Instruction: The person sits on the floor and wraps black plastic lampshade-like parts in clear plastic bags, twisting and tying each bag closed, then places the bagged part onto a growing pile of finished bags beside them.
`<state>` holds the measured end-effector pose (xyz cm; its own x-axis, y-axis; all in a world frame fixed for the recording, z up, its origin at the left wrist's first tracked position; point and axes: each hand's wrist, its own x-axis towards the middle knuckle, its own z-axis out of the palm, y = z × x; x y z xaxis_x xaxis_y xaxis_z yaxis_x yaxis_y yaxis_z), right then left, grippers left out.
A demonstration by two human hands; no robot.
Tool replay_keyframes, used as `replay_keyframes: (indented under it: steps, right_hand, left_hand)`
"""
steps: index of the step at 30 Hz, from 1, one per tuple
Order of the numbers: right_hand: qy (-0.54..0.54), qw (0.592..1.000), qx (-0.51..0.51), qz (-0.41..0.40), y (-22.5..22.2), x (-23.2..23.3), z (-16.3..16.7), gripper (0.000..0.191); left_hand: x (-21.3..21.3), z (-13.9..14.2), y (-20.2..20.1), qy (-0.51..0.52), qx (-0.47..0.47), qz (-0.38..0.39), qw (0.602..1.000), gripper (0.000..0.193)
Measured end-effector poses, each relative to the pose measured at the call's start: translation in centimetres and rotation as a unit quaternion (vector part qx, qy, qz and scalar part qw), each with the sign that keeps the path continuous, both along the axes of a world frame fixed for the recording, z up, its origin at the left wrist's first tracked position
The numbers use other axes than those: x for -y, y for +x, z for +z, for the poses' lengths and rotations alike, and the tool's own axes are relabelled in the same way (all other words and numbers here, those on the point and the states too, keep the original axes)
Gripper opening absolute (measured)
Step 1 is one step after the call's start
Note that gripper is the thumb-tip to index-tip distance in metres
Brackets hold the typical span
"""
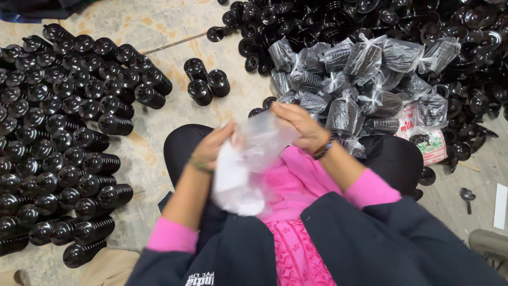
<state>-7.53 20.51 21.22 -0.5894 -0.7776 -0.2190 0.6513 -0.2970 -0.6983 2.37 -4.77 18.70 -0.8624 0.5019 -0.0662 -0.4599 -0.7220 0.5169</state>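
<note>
Both hands pinch one clear bag (262,140) over the lap: left hand (214,145) at its left edge, right hand (301,124) at its top (blurred). Bagged parts (349,79) lie just beyond, black parts (63,132) stacked left.

I see a clear, milky plastic bag (254,153) between my hands. My sleeves (370,188) are bright pink under a black jacket (381,238), and the pink tunic (296,249) carries an embroidered floral pattern. Glossy black ribbed plastic parts (63,137) cover the floor's left edge. The floor (153,32) is mottled beige and cream. The bagged black parts (349,90) sit in transparent wraps with white knots.
</note>
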Motion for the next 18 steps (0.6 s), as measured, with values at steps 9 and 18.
replay_keyframes:
  steps: [9,18]
  right_hand:
    - [0.177,0.943,-0.117,0.257,3.0,-6.1,-5.7,0.013]
    - [0.448,0.792,-0.273,-0.312,-1.4,3.5,-17.2,0.019]
  left_hand:
    - [3.3,-2.7,3.3,-0.321,0.109,-0.194,0.921,0.022]
    - [-0.8,-12.4,-10.4,-0.595,-0.003,0.078,0.800,0.023]
